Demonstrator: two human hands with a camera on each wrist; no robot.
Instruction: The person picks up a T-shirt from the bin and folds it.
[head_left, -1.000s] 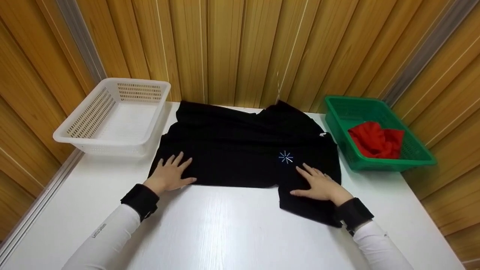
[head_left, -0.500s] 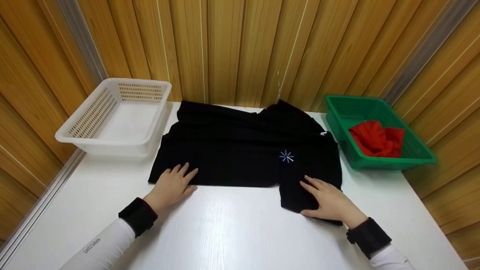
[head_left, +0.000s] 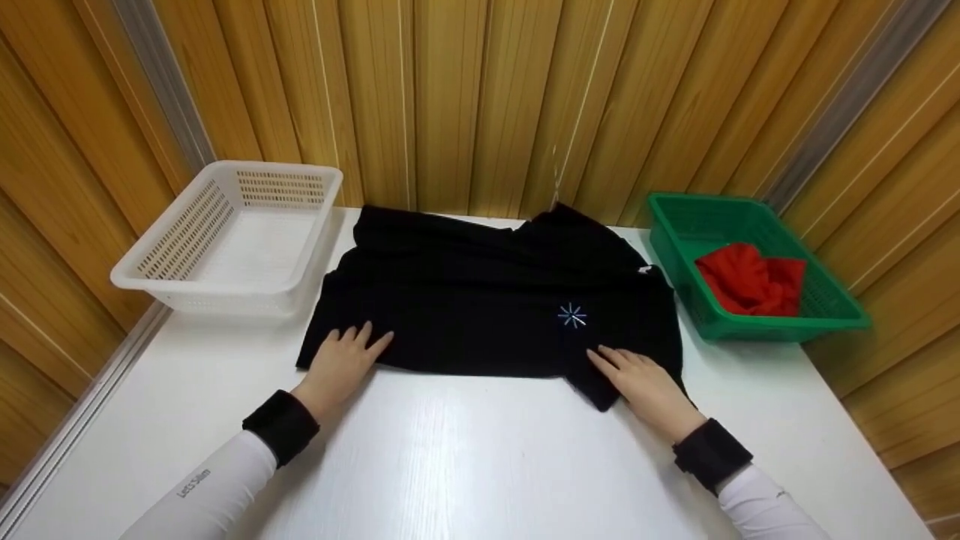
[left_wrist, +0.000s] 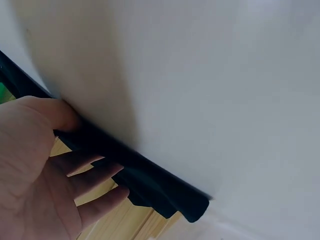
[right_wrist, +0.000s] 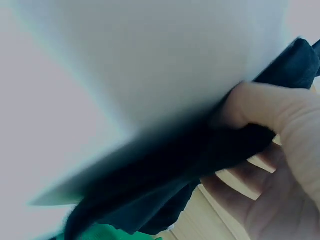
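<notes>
A black T-shirt (head_left: 465, 322) lies spread across the table, a starburst print (head_left: 572, 315) on its right part and a small white tag (head_left: 645, 269) at its right end. At the near left edge, my left hand (head_left: 339, 371) pinches the cloth. The left wrist view shows its thumb (left_wrist: 57, 114) under the edge and its fingers on the other side. My right hand (head_left: 649, 386) grips the sleeve at the near right, thumb (right_wrist: 245, 107) beneath and fingers above. That sleeve is bunched, its corner angled toward the middle.
A white perforated basket (head_left: 210, 286) stands at the back left. At the back right, a green basket (head_left: 757, 326) holds a crumpled red cloth (head_left: 754, 281). The white table (head_left: 435, 465) meets wood-patterned panels (head_left: 450, 105) behind the T-shirt.
Both hands have drawn back from lying flat on the T-shirt to its near edge and taken hold of it. The near right sleeve has been gathered up, its edge pulled away from me.
</notes>
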